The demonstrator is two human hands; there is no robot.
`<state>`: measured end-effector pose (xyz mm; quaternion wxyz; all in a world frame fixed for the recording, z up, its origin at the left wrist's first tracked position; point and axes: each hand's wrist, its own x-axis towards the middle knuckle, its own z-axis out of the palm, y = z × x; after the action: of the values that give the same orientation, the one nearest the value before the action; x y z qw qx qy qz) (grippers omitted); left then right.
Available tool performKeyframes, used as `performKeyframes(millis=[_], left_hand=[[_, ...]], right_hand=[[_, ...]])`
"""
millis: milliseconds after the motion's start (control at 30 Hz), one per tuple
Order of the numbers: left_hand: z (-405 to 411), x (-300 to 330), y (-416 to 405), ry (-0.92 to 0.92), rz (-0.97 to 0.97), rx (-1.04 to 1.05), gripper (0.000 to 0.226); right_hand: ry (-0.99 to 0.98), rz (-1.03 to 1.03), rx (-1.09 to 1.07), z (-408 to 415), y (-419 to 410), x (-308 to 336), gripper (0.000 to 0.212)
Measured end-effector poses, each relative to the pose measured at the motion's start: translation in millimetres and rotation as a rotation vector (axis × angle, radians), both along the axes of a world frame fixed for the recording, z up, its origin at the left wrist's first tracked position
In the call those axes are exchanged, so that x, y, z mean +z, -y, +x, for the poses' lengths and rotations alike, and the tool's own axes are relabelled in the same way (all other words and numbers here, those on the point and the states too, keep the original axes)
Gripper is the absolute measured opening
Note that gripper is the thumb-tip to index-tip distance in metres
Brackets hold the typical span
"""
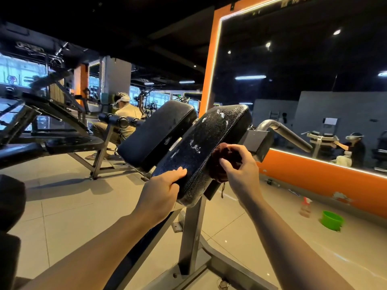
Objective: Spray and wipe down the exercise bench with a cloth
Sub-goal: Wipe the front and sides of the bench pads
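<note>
The left hand (161, 189) grips the near lower edge of the bench (201, 147) pad, fingers curled over its wet black surface. The right hand (238, 164) clutches a bunched dark red cloth (222, 158), pressed against the pad's right edge.

Floor (69, 208): large pale glossy tiles, reflecting light. Ceiling (125, 21): dark, with small spot lamps and strip lights. Right wall: orange panel (326, 181), paint chipped in one patch low down, carrying a large mirror (303, 65) edged with a lit strip. Left background: bright windows (23, 70) behind black weight machines (54, 109). A grey pillar (117, 76) stands mid-room. One person (125, 118) in a beige top crouches beyond the machines. On the floor near the orange wall: a green bucket (332, 220) and, just beside it, a blurred bottle (305, 207).
</note>
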<state>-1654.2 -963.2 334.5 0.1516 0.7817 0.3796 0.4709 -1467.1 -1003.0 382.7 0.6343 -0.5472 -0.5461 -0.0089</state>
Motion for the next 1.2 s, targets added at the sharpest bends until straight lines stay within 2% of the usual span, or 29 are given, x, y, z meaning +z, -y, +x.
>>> performKeyframes(millis=[133,300,367,433,533,633,767,833,900,1000,1100,1200], left_hand=[[0,-2,0,0.006,0.026,0.005,0.043],[-2,-2,-2,-0.006,0.026,-0.023,0.045],[-2,-1,-2,0.002,0.016,-0.033,0.045],[-2,-2,-2,0.014,0.009,-0.031,0.044],[-1,-4,-2,0.017,0.006,-0.027,0.042],[1,-5,-4,0.023,0.019,-0.007,0.043],[-1,-4,-5,0.002,0.034,-0.024,0.047],[-3,-3,-5,-0.010,0.031,-0.033,0.047],[-3,-3,-4,-0.010,0.028,-0.032,0.046],[-2,-4,-3,0.001,0.022,-0.030,0.045],[0,-6,-5,0.009,0.024,-0.022,0.045],[0,-6,-6,0.001,0.027,-0.019,0.045]], right_hand=[[0.208,0.008,-0.094,-28,-5,-18,0.031],[0.381,-0.248,0.189,-59,34,-59,0.036],[0.262,-0.112,0.150,-46,30,-43,0.045],[0.095,-0.002,-0.003,-23,17,-13,0.046],[-0.013,-0.064,-0.064,-9,-1,7,0.037],[0.202,-0.079,-0.056,-28,-1,-19,0.038],[0.395,-0.259,0.225,-37,28,-55,0.038],[0.396,-0.157,0.210,-26,32,-45,0.037],[0.297,0.002,0.103,-11,22,-20,0.037],[0.199,0.010,0.008,-4,1,5,0.039],[0.300,0.022,-0.127,-23,-12,-19,0.037],[0.496,0.091,-0.085,-44,1,-65,0.032]])
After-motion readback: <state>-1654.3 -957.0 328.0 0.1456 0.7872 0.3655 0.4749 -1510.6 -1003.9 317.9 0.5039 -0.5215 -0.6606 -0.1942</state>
